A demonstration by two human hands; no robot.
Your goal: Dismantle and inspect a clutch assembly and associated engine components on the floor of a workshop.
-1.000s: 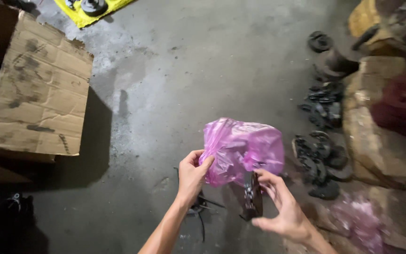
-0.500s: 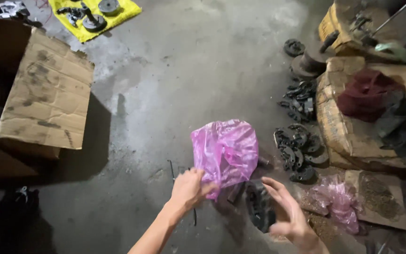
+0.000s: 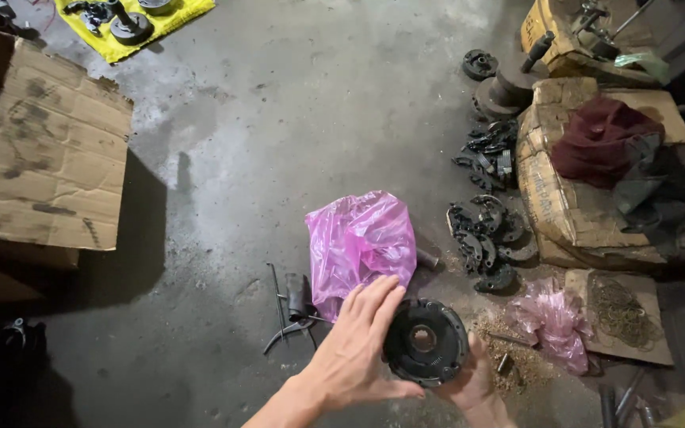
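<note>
Round black metal part (image 3: 426,342) is out of the pink bag (image 3: 358,242) — right hand (image 3: 473,384) grips it from below, left hand (image 3: 354,353) rests spread on its 9 o'clock edge. Bag lies on the floor at 11 o'clock.

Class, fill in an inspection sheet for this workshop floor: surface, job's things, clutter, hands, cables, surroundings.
Surface: stained grey concrete floor.
Job's things: round black metal disc part; pink plastic bag just behind it.
Clutter: black metal parts in heaps; second pink bag; bent metal rods.
Hands: left hand lies flat against the disc's edge; right hand supports it from below, grip mostly hidden.
Cables: nothing seen.
Surroundings: flattened cardboard box; yellow cloth with parts; dark red rag on cardboard.
</note>
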